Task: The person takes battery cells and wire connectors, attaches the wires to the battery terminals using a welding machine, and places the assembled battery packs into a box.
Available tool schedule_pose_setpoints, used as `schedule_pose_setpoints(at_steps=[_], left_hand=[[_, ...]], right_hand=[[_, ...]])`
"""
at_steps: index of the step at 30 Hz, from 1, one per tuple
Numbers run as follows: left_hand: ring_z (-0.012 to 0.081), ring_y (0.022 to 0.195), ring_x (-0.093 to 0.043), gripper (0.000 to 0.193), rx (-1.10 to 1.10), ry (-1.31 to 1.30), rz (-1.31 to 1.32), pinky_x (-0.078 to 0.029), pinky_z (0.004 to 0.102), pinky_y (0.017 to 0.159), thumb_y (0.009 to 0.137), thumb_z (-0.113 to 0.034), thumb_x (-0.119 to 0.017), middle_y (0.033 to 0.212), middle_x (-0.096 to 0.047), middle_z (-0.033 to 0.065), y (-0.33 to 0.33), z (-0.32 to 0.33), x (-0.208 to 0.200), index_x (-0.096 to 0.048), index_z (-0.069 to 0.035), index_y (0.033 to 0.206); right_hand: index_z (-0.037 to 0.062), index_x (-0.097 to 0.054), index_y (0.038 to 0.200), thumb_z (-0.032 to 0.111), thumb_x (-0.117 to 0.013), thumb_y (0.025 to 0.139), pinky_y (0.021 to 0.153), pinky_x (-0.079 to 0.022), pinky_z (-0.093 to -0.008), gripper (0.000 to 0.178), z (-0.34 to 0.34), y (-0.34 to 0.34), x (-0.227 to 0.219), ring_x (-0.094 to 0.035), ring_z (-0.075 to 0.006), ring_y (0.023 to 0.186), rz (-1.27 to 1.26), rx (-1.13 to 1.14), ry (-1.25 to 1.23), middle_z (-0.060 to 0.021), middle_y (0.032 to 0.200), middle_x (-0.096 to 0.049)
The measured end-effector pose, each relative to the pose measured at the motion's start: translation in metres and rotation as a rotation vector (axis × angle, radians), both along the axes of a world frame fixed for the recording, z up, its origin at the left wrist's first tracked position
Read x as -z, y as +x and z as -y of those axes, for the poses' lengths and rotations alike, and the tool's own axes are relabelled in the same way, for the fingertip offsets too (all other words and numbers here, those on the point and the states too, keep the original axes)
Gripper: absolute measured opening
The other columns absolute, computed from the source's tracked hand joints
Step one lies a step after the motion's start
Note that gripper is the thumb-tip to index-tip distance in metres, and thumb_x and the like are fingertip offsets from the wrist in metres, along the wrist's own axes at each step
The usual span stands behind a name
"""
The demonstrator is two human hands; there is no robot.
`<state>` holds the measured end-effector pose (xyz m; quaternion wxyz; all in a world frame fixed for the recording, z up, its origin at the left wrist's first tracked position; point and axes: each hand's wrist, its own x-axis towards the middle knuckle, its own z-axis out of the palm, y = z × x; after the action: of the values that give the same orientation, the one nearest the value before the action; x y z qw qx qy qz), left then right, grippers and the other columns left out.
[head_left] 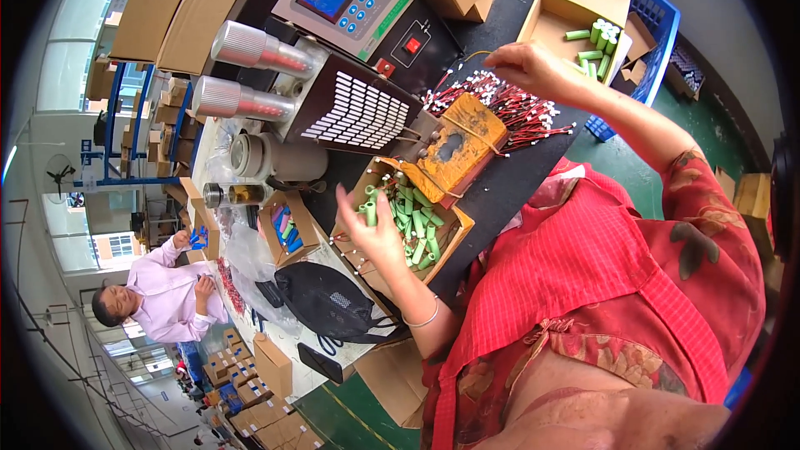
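Observation:
My left hand (379,237), with a bracelet at the wrist, is over a cardboard box (454,237) of green cylindrical battery cells (421,221). Its fingers are spread, and one green cell (371,210) shows between thumb and fingers; whether they grip it cannot be seen. Above a pile of red wires with white connectors (533,117), my right hand (533,71) has its fingers drawn together; what they hold, if anything, is too small to name. Between my hands sits a worn orange block (462,146), tied with a band, in front of the spot welder's (358,104) electrodes.
An open cardboard box (554,25) with green cells stands beyond my right hand, beside a blue crate (658,42). A smaller box of blue and pink cells (287,229), a black bag (333,304) and a phone (321,361) lie leftward. Another person (167,292) works at the far left.

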<state>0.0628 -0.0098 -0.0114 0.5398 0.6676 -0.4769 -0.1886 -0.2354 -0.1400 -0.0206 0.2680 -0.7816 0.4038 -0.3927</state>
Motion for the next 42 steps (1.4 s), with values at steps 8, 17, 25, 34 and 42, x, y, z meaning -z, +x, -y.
schedule_pose_setpoints(at_steps=[8,17,25,34,42], left_hand=[[0.0199,0.098,-0.049,0.029,0.094,0.14,-0.011,-0.038,0.0303,0.087,0.084,-0.006,-0.053,0.109,-0.047,0.0118,0.025,-0.029,0.018,-0.054,0.003,0.111],[0.005,0.071,-0.052,0.03,0.276,0.144,-0.164,-0.042,0.0168,0.06,0.083,-0.001,-0.058,0.087,-0.054,0.0015,-0.006,-0.029,0.003,-0.057,-0.002,0.113],[0.0141,0.085,-0.057,0.027,0.435,-0.01,-0.814,-0.047,0.0299,0.085,0.077,0.01,-0.06,0.09,-0.058,0.0067,-0.048,-0.016,0.012,-0.057,0.003,0.103],[0.0184,0.094,-0.058,0.033,0.466,-0.086,-0.906,-0.05,0.0283,0.082,0.079,0.007,-0.058,0.107,-0.057,0.0125,-0.083,-0.007,0.002,-0.053,0.002,0.111],[0.0118,0.074,-0.058,0.025,0.454,0.014,-0.899,-0.048,0.0237,0.072,0.079,0.005,-0.06,0.087,-0.061,0.0069,-0.095,-0.011,0.014,-0.055,0.002,0.103]], right_hand=[[0.0028,-0.059,0.081,0.007,-0.052,0.073,0.077,-0.047,-0.0363,0.011,0.025,-0.026,0.056,-0.057,-0.0277,0.088,-0.766,-0.12,-0.176,-0.0122,0.089,-0.057],[0.0029,-0.06,0.067,0.016,-0.058,0.071,0.069,-0.049,-0.0375,0.014,0.019,-0.025,0.023,-0.058,-0.0279,0.077,-0.726,-0.027,-0.034,-0.0122,0.076,-0.056],[-0.0026,-0.06,0.082,0.015,-0.059,0.083,0.056,-0.045,-0.0268,0.018,-0.008,-0.025,-0.033,-0.055,-0.0097,0.06,-0.023,0.02,0.13,-0.0073,0.066,-0.06],[-0.0008,-0.059,0.079,0.015,-0.061,0.082,0.056,-0.045,-0.0265,0.016,-0.085,-0.002,-0.019,-0.056,-0.0117,0.063,0.077,-0.269,0.451,-0.0055,0.067,-0.059],[-0.0004,-0.05,0.108,0.019,-0.057,0.086,0.078,-0.046,-0.028,0.03,-0.102,0.03,0.004,-0.057,-0.0121,0.086,0.373,-0.522,0.715,-0.0062,0.095,-0.059]])
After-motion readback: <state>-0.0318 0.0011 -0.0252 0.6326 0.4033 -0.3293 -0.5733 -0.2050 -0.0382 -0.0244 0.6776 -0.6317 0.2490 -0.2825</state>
